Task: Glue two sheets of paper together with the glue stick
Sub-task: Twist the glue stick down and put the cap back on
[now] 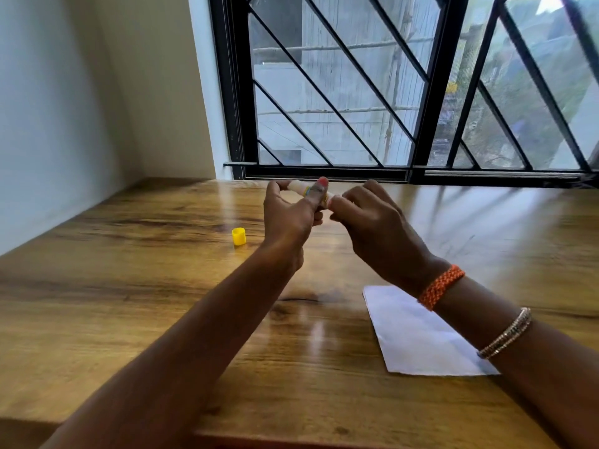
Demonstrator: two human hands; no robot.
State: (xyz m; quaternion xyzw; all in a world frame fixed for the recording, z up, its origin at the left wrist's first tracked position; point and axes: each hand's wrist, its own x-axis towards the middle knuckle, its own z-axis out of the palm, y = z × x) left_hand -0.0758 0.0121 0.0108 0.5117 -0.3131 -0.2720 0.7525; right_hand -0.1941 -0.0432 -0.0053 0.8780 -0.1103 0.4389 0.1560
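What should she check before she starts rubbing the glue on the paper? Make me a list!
1. Cap off: ok, the yellow cap stands on the table.
2. Glue stick held firmly: ok, left hand and right hand both grip it.
3. Glue twisted out enough: cannot tell, fingers hide the end.
4. Paper within reach: ok, under the right forearm.
5. Two sheets present: cannot tell, only one white shape shows.

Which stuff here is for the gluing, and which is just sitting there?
For the gluing: glue stick, held by left hand and right hand; yellow cap, off; white paper.

Just there: wooden table, window, orange wristband, bangles.
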